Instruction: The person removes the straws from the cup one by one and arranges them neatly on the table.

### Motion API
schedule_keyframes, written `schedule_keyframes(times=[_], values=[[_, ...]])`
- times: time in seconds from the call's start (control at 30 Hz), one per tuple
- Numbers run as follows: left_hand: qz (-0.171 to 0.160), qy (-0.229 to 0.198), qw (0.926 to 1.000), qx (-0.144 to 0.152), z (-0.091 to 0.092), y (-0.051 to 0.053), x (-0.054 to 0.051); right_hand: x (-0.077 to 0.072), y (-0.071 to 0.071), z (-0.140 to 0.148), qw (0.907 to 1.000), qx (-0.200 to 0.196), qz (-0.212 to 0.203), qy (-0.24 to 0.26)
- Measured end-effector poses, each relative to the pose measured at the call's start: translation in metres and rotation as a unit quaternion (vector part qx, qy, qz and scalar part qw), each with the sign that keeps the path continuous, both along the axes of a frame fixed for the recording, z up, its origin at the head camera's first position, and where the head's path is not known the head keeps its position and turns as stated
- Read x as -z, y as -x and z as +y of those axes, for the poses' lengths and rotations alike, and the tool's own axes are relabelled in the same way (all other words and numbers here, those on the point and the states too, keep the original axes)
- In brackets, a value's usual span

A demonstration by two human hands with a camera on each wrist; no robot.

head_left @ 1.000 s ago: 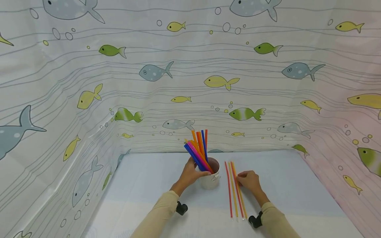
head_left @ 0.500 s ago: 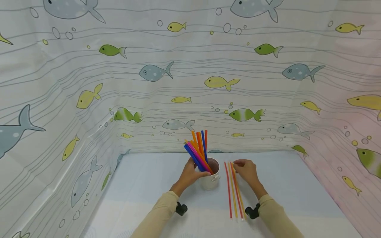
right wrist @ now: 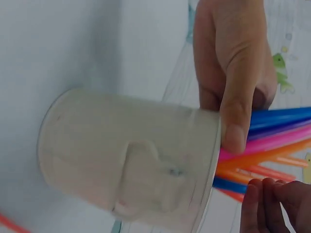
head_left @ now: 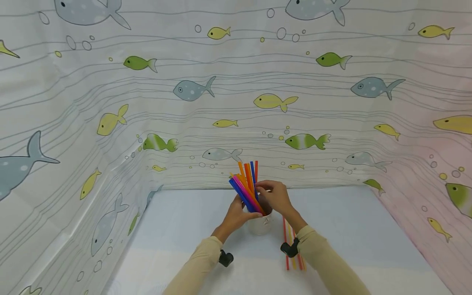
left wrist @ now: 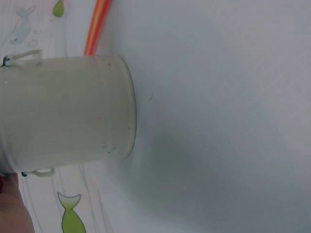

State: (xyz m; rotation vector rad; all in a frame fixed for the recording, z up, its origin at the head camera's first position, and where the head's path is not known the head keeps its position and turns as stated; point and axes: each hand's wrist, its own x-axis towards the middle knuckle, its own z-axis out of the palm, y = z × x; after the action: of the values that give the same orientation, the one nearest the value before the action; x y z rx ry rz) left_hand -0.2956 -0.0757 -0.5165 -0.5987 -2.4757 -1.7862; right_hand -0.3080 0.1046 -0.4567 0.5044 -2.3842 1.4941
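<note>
A cream cup point(head_left: 259, 226) with small loop handles stands upright on the table, with coloured drinking straws point(head_left: 243, 190) leaning in it. My left hand point(head_left: 233, 217) grips the blue and pink straws at the cup's rim; in the right wrist view its thumb point(right wrist: 235, 121) lies over the rim beside them. My right hand point(head_left: 275, 194) is above the mouth of the cup, fingertips beside the blue and red straws. In the right wrist view its fingers point(right wrist: 265, 206) and thumb come close together; whether a straw is between them is hidden.
Several red and yellow straws point(head_left: 287, 260) lie side by side on the table point(head_left: 346, 229), right of the cup and partly under my right forearm. A fish-patterned sheet point(head_left: 147, 94) rises behind the table and along both sides.
My right hand has moved from the straws lying on the table, first up along them, then left to the straws in the cup. My left hand stays at the cup's rim.
</note>
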Motion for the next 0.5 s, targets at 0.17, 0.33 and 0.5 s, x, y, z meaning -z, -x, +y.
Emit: schedule_keyframes(times=[0.17, 0.33, 0.5], values=[[0.008, -0.009, 0.9998, 0.019, 0.001, 0.000, 0.002, -0.003, -0.003, -0.015, 0.9996, -0.001, -0.025, -0.010], [0.013, 0.000, 0.9997, 0.022, 0.001, 0.001, 0.005, -0.001, -0.007, -0.019, 0.9990, -0.014, -0.043, -0.002], [0.013, 0.013, 0.9998, 0.008, -0.003, 0.003, 0.005, 0.000, -0.006, -0.022, 0.9988, -0.021, -0.043, -0.005]])
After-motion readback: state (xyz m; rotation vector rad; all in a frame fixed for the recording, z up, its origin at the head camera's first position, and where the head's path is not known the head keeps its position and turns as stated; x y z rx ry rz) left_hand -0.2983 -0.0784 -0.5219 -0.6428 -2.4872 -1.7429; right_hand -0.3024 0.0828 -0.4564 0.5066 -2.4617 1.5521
